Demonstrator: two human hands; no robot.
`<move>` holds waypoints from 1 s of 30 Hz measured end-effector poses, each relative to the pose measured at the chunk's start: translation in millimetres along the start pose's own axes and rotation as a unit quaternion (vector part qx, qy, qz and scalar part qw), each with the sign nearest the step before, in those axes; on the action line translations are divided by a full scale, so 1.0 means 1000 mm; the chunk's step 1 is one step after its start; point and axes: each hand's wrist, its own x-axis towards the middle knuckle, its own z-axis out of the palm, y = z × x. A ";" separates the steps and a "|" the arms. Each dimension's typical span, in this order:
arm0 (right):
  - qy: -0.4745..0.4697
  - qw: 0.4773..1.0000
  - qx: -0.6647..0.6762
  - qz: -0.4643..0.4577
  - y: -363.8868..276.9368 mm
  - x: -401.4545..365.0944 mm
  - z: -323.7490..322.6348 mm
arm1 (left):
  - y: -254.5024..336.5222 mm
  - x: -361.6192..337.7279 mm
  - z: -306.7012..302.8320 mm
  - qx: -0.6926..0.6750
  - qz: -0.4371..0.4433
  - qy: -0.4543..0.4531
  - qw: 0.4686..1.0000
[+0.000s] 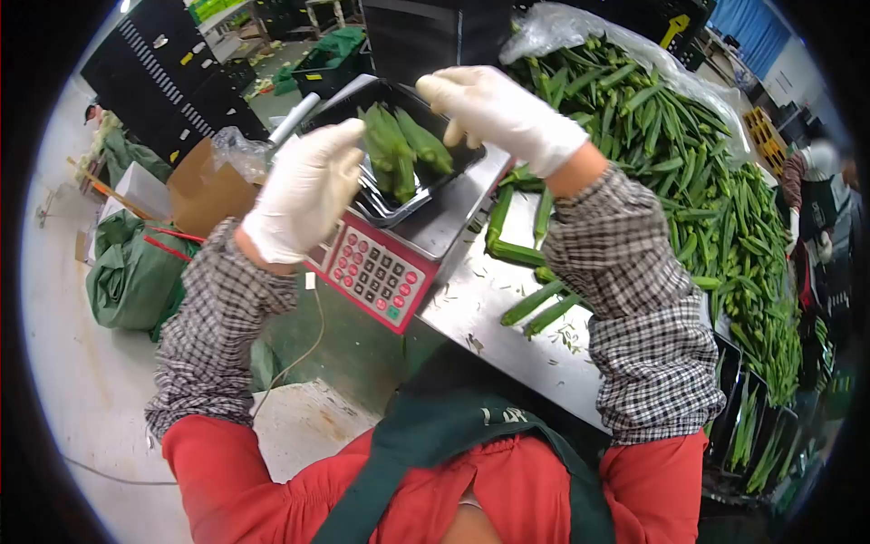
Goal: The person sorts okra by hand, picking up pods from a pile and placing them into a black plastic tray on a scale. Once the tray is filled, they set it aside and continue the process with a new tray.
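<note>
Several green okra pods (399, 150) lie in a black plastic tray (391, 214) on a digital scale with a red keypad (373, 272). My left hand (308, 192), in a white glove, is at the tray's left side, fingers curved upward and nothing in them. My right hand (503, 116), gloved too, hovers over the tray's right edge with thumb and fingers apart, close to the pods but not around them. Both hands frame the tray from opposite sides.
A big heap of okra (671, 154) covers the metal table (462, 308) on the right, with loose pods near its front. Clear plastic sheeting (562, 27) lines the heap. Black crates (168, 77) stand at the back left. Another person (820, 195) is at far right.
</note>
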 end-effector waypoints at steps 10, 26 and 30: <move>0.003 0.949 -0.315 0.027 0.126 -0.133 0.009 | -0.054 -0.068 0.041 0.177 0.021 -0.143 0.973; 0.137 0.941 -0.297 0.090 0.139 -0.115 0.009 | -0.192 -0.070 0.033 -0.191 -0.295 -0.116 0.929; 0.121 0.889 -0.350 0.269 0.165 -0.078 0.015 | -0.192 -0.080 0.036 -0.168 -0.287 -0.086 0.939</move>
